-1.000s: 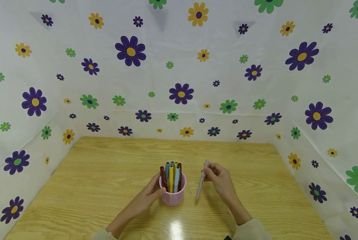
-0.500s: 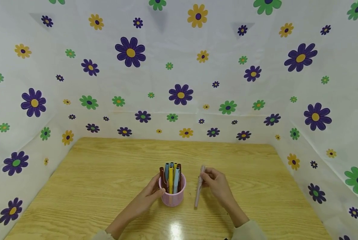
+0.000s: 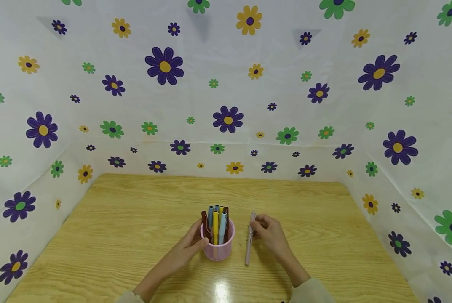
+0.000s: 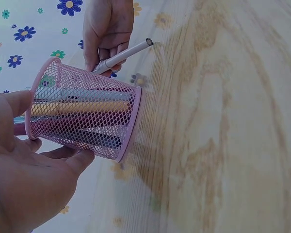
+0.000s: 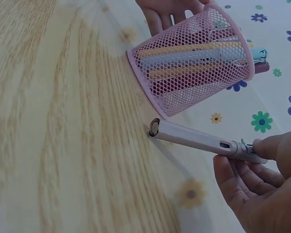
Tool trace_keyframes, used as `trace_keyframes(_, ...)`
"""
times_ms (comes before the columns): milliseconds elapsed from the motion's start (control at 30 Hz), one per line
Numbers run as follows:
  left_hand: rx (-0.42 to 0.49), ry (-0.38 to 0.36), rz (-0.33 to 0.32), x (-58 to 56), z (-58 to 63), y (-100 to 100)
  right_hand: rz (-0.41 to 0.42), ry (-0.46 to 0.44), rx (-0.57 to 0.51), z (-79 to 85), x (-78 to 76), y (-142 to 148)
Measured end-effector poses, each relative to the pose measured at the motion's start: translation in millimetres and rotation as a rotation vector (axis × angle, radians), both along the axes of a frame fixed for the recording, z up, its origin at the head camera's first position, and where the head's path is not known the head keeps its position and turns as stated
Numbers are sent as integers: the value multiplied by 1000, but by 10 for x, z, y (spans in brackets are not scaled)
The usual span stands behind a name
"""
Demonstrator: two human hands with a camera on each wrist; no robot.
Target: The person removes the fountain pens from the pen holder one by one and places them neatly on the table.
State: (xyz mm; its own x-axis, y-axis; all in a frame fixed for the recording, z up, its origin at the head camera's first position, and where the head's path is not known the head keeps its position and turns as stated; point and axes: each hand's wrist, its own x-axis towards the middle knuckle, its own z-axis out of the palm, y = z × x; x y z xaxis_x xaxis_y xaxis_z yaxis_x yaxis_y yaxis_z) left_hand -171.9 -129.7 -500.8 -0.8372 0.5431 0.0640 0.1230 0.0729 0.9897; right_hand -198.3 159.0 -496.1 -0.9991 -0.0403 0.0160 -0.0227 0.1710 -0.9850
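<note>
A pink mesh pen cup (image 3: 217, 252) stands on the wooden table, with several pens in brown, blue and yellow upright inside it. My left hand (image 3: 184, 248) grips the cup from its left side, thumb at the near rim and fingers behind. To the right of the cup my right hand (image 3: 271, 235) pinches a pale pinkish-grey pen (image 3: 248, 248) near its clip end. In the right wrist view the pen (image 5: 189, 137) lies between thumb and fingers, its far end close over the table and apart from the cup (image 5: 199, 63).
The wooden table (image 3: 142, 206) has a white flower-printed cloth (image 3: 195, 97) standing up behind it and on both sides. A bright light reflection shows on the tabletop near the front.
My right hand has come a little lower and to the left, and the pen in it has turned closer to upright in the head view. The left hand and the cup stay in place.
</note>
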Motion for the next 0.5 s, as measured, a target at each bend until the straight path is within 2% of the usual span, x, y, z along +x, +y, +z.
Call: trace_keyframes(500, 1, -2, 10, 8, 9, 6, -27, -20, 58, -85, -23, -65)
